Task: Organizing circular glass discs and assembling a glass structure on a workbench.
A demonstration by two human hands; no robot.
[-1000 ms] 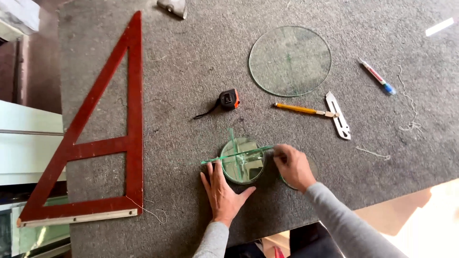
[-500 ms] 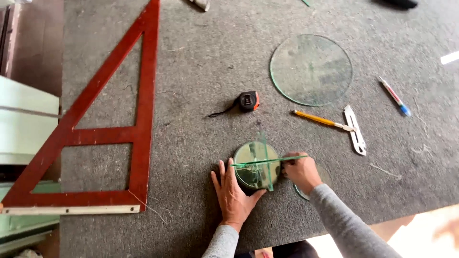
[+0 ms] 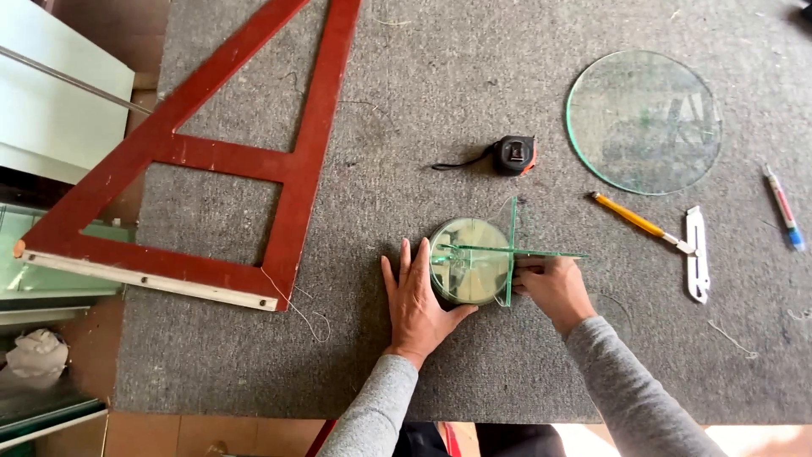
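Currently, near the worktop's (image 3: 254,355) front edge, the left hand (image 3: 416,306) is lying flat and open against the small glass disc (image 3: 463,261) while the right hand (image 3: 551,290) is pinching a glass strip (image 3: 512,252) over it; uneven pressure could probably chip the edges.

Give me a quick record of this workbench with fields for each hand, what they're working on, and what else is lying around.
Surface: grey felt-covered table
Left hand: flat beside small glass disc, touching its edge
Right hand: holding clear glass strips crossed over the disc
Upper right: large glass disc
Middle: tape measure
Right: yellow glass cutter, white tool, marker
Left: red wooden triangle
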